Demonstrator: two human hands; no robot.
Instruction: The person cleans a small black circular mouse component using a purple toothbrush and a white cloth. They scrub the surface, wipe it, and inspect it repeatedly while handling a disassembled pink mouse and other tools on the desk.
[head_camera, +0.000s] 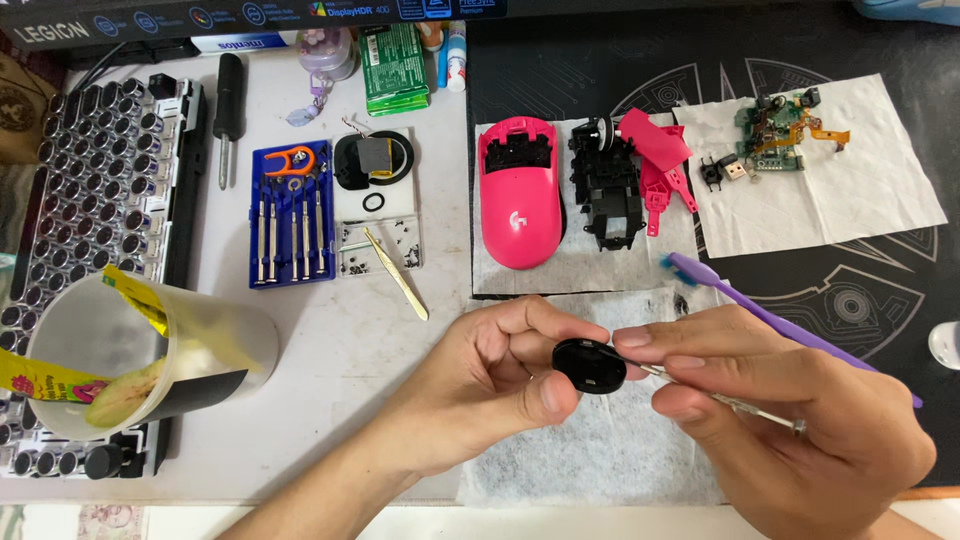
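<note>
Pinched between thumb and fingers of the left hand (480, 375), a small black round part (588, 365) sits above the desk's front edge, while the right hand (790, 400) (closed on a thin metal tool (720, 398)) probes it from the right.

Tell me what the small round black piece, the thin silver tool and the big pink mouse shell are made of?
Small round black piece: probably plastic, smooth, slightly glossy with soft highlights. Thin silver tool: looks like metal, shiny and narrow. Big pink mouse shell: likely moulded plastic, even colour, matte curved surface.
</note>
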